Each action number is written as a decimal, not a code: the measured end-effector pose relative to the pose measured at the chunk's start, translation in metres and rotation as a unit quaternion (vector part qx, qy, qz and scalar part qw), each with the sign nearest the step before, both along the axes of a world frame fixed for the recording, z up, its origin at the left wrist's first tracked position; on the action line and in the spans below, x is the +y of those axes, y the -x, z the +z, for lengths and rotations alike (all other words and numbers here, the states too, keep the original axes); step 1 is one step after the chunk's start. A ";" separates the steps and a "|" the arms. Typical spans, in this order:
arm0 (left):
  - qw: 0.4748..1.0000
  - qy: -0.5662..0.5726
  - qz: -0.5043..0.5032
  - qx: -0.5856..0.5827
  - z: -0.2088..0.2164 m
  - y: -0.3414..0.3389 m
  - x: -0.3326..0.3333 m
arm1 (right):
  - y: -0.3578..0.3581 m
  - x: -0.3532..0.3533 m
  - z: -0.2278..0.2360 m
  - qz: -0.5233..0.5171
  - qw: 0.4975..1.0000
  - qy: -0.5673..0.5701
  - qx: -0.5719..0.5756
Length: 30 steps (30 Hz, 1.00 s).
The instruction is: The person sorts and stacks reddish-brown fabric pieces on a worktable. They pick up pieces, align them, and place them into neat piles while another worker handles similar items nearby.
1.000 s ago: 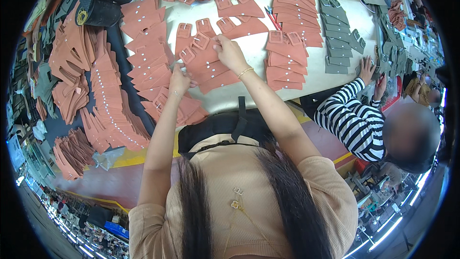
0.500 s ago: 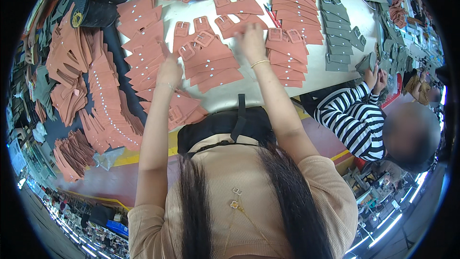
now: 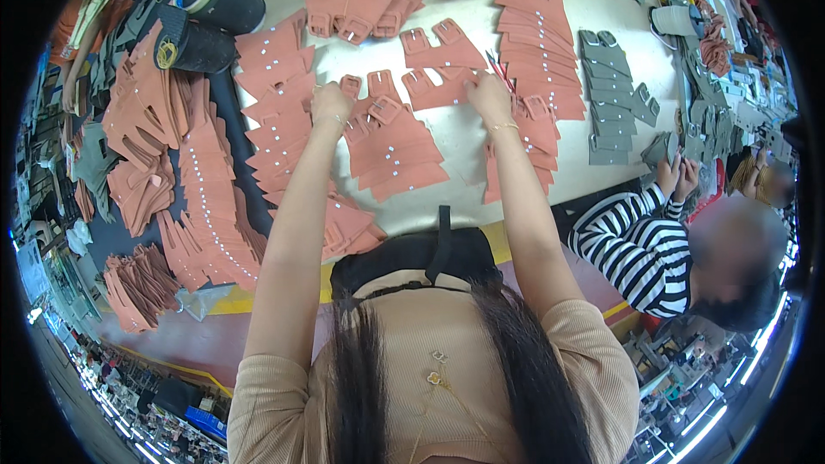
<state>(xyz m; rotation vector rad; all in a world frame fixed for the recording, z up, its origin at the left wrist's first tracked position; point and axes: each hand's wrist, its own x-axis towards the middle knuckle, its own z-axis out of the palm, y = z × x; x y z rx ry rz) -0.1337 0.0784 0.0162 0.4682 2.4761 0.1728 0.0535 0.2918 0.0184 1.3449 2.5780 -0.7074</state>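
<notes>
My right hand [image 3: 491, 97] is closed at the right end of a coral leather-like piece [image 3: 447, 94] with a covered buckle on it. Another buckled coral piece [image 3: 447, 54] lies just beyond. My left hand [image 3: 331, 105] is between a column of overlapping coral pieces [image 3: 279, 116] and the fanned middle stack [image 3: 395, 150]. Its fingers are bent near a square coral buckle [image 3: 351, 86]; whether they grip anything is hidden. Below my right hand lies a shorter stack of buckled coral pieces [image 3: 537, 146], partly covered by my forearm.
Slender red-handled tools [image 3: 500, 70] lie beside the right coral column [image 3: 537, 34]. Grey-green buckled pieces [image 3: 608, 103] overlap farther right. Two black cylinders [image 3: 202, 34] stand at the far left. A person in a striped top [image 3: 632, 241] sits at the right, handling a grey-green piece.
The view has shifted, so the table appears lower. My left hand has reached farther away, to the top of the middle stack. The right hand has moved to the right end of the buckled piece.
</notes>
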 end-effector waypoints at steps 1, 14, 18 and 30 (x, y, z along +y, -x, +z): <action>0.999 -0.031 -0.003 0.043 0.008 -0.005 0.003 | 0.001 0.003 0.008 -0.013 0.997 0.068 0.025; 0.756 -0.577 0.148 -0.270 0.087 -0.020 -0.004 | -0.029 0.018 0.125 -0.027 0.990 0.128 0.056; 0.894 -0.360 0.161 -0.212 0.041 -0.030 -0.024 | -0.017 0.012 0.147 0.065 0.976 0.132 0.158; 0.983 -0.142 0.088 -0.077 0.003 -0.048 -0.045 | 0.047 -0.089 0.054 -0.109 0.762 0.549 0.324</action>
